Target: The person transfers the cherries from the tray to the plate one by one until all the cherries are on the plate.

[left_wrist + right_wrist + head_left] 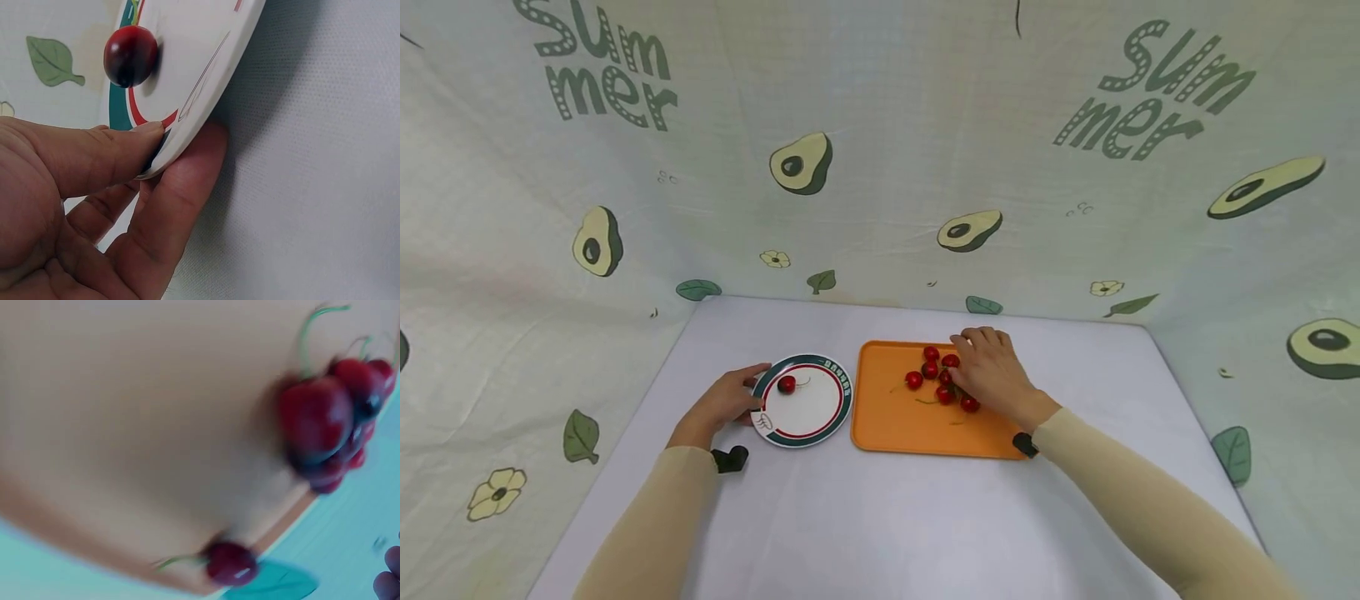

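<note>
My left hand [727,398] pinches the left rim of a white plate [805,414] with a green and red border. In the left wrist view, the thumb [94,156] lies on top of the rim and fingers are beneath it. One dark red cherry [130,56] with a stem sits on the plate, near that thumb. Over the right part of an orange tray [887,427], my right hand [992,371] reaches down beside several cherries [946,395], thumb and forefinger apart. The right wrist view is blurred, with only fingertips [389,584] at its right edge.
A white-covered table [850,525] lies under plate and tray, which stand close side by side. Behind and at both sides hangs a cloth [880,167] printed with avocados and leaves. In the right wrist view a single cherry [231,564] lies apart near the tray's edge.
</note>
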